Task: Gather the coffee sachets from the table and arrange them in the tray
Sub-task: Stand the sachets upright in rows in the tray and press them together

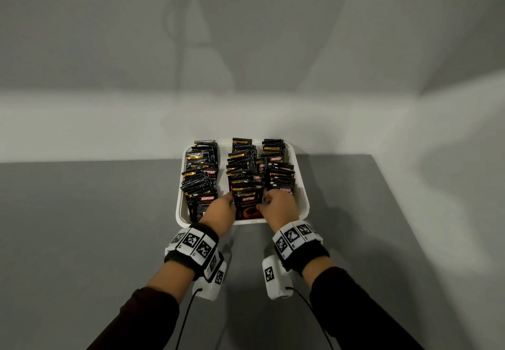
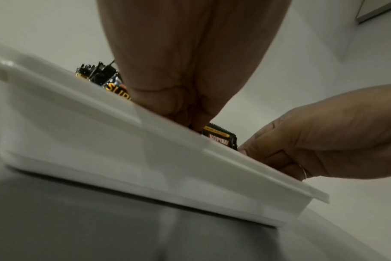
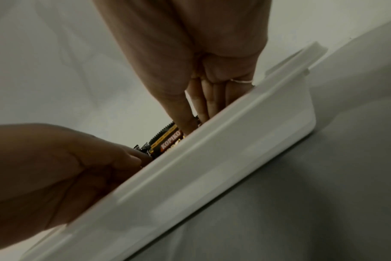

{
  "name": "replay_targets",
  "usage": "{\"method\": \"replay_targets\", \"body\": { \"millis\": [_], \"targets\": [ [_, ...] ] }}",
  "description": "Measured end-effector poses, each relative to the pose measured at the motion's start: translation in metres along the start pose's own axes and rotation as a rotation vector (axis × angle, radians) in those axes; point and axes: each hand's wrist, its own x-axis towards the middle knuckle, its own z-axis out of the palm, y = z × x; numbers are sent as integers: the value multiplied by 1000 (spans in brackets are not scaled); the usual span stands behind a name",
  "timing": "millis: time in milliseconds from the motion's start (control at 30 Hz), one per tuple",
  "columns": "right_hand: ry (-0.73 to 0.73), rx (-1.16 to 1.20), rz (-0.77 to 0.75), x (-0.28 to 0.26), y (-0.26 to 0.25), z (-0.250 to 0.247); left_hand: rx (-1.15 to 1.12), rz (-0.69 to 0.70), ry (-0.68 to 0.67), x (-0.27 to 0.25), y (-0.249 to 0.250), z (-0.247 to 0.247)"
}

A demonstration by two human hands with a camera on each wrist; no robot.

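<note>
A white tray (image 1: pixel 302 199) holds three rows of black Kopiko coffee sachets standing on edge: a left row (image 1: pixel 200 175), a middle row (image 1: pixel 241 169) and a right row (image 1: pixel 280 172). Both hands are at the near end of the middle row. My left hand (image 1: pixel 228 203) grips the left edge of the front sachet (image 1: pixel 248 202), and my right hand (image 1: pixel 265 202) pinches its right edge. In the right wrist view the right thumb (image 3: pixel 185 113) lies in front of that sachet (image 3: pixel 167 141) with the fingers behind it. The tray rim (image 2: pixel 101 113) hides the left fingertips.
The tray sits at the far middle of a grey table (image 1: pixel 82 226), close to a white wall (image 1: pixel 109 125). The table's right edge (image 1: pixel 390 186) runs near the tray. Bare grey surface lies left, right and in front of the tray.
</note>
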Motion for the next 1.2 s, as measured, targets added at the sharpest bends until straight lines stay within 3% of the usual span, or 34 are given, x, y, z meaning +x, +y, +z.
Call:
{"method": "replay_targets", "body": {
  "millis": [233,400,567,700,900,1033,1200],
  "targets": [
    [-72,-36,-24,0,-8,2,54,5,-50,-1,5,2],
    [-29,49,44,2,-10,-3,-30,-22,-42,4,2,1],
    [-208,298,99,11,-15,-1,-197,-96,-53,9,10,1],
    [-306,444,141,17,-18,-6,-221,-54,-66,11,15,1],
    [-339,433,184,21,-13,-3,-274,-50,-53,8,14,1],
    [-346,775,285,23,-11,-2,-501,-125,-43,8,20,-1],
    [-411,1145,260,30,-8,0,-592,-204,-74,14,25,-6]
  ]
}}
